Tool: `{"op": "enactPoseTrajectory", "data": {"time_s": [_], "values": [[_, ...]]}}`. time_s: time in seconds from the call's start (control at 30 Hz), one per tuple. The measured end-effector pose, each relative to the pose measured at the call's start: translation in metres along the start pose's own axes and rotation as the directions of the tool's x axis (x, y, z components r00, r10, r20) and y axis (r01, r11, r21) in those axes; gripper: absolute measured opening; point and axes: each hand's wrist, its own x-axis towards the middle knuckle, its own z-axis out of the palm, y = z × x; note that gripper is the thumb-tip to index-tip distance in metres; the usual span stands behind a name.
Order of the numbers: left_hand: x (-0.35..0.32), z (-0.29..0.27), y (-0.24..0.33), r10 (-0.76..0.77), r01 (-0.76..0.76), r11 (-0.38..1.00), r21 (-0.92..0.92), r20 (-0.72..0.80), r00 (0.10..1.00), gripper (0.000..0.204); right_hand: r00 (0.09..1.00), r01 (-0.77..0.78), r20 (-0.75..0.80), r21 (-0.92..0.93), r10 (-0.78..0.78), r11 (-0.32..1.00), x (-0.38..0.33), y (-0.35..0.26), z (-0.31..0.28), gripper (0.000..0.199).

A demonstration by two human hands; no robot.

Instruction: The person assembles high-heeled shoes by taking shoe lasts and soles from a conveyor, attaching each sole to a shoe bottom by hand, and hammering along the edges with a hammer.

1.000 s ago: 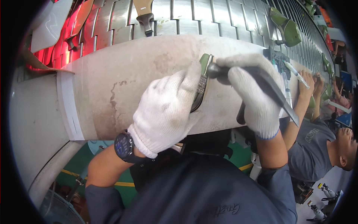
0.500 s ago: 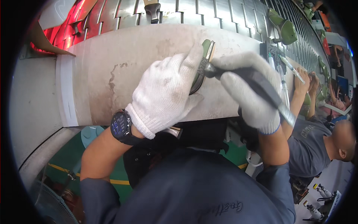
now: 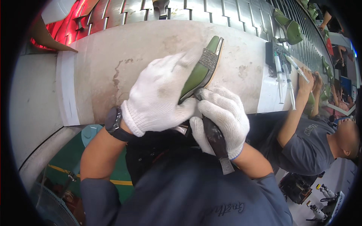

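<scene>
A green shoe [image 3: 195,80] with a glittery dark grey band lies tilted on the pale work board [image 3: 100,75], its toe pointing away and to the right. My gloved left hand [image 3: 160,92] is wrapped round its left side, covering much of it. In my gloved right hand [image 3: 224,116] is a dark-handled tool [image 3: 215,136] with a flared metal end pointing toward me. The tool's other end sits by the lower sole edge, partly hidden by the fingers, so its exact kind cannot be made out.
Beyond the board runs a slatted metal conveyor [image 3: 211,17], bearing a brush-like tool [image 3: 161,8] and another green shoe [image 3: 289,28]. Several syringes [image 3: 279,77] rest beside a dark block [image 3: 270,60] on the right. A co-worker [image 3: 311,137] sits close by on my right.
My right hand has moved down and left with the tool, from beside the band to the lower sole edge. More of the shoe's green upper and band now shows.
</scene>
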Motion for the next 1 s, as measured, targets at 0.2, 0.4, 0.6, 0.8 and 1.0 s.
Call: {"op": "enactPoseTrajectory", "data": {"time_s": [0.2, 0.4, 0.6, 0.8, 1.0], "values": [[-0.012, -0.014, -0.012, -0.053, 0.058, 0.994, -0.094, 0.053, 0.997, 0.061, 0.974, -0.193, -0.038, 0.391, 0.225, 0.9, -0.02, -0.005, 0.016, 0.035], [-0.028, -0.01, -0.024, -0.133, 0.134, 0.972, -0.194, 0.017, 0.991, 0.05, 0.998, -0.066, 0.009, 0.235, 0.066, 0.97, -0.008, 0.01, -0.007, 0.041], [-0.023, -0.009, -0.018, -0.101, 0.1, 0.983, -0.152, 0.002, 0.995, 0.05, 0.986, -0.167, 0.075, 0.31, 0.151, 0.936, -0.014, -0.002, 0.007, 0.039], [-0.018, -0.008, -0.019, -0.068, 0.066, 0.99, -0.125, -0.009, 0.998, 0.051, 0.973, -0.216, 0.162, 0.394, 0.164, 0.893, -0.01, 0.002, 0.004, 0.038], [-0.017, -0.005, -0.02, -0.055, 0.053, 0.993, -0.104, -0.018, 0.998, 0.05, 0.976, -0.197, 0.168, 0.389, 0.142, 0.9, -0.005, -0.007, 0.006, 0.034]]}}
